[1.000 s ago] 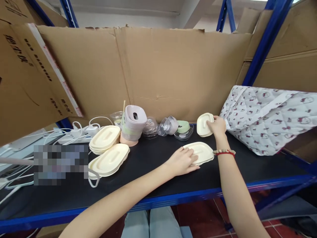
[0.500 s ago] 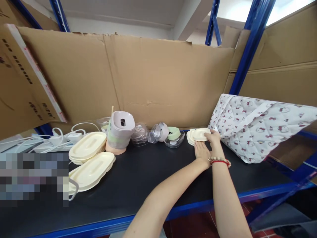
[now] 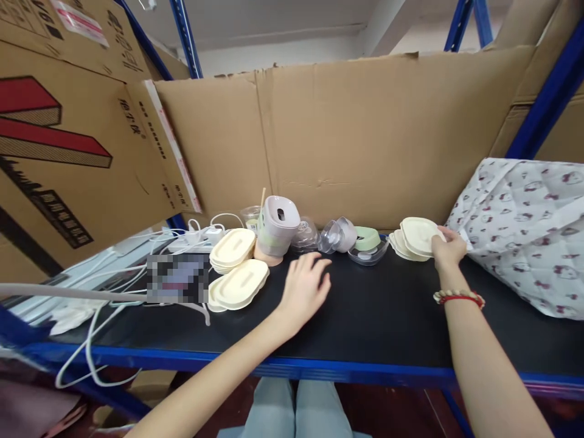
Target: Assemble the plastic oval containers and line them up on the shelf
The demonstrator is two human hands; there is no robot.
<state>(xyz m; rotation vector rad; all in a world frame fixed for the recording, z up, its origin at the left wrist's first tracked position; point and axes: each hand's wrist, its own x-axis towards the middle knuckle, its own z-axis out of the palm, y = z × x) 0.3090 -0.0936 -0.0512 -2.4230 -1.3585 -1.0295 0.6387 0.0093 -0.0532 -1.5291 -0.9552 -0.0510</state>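
Note:
My right hand (image 3: 447, 246) grips the edge of a cream lid at the right, on a small stack of cream lids (image 3: 404, 244) lying on the black shelf top. My left hand (image 3: 306, 286) hovers over the middle of the shelf, fingers apart, holding nothing. To its left lie two piles of oval cream lids, one farther back (image 3: 232, 248) and one nearer (image 3: 241, 285). Behind the left hand stands a stack of lilac and green containers (image 3: 279, 225) on a peach base.
Clear plastic cups (image 3: 305, 235) and a green piece in a clear tray (image 3: 367, 246) line the back. A quilted patterned bag (image 3: 529, 237) stands at the right. White cables and a power strip (image 3: 191, 242) lie left. Cardboard (image 3: 365, 140) walls the back.
My left hand has left the right-hand lid stack and moved left with its fingers spread. My right hand remains at that stack. The view has turned left.

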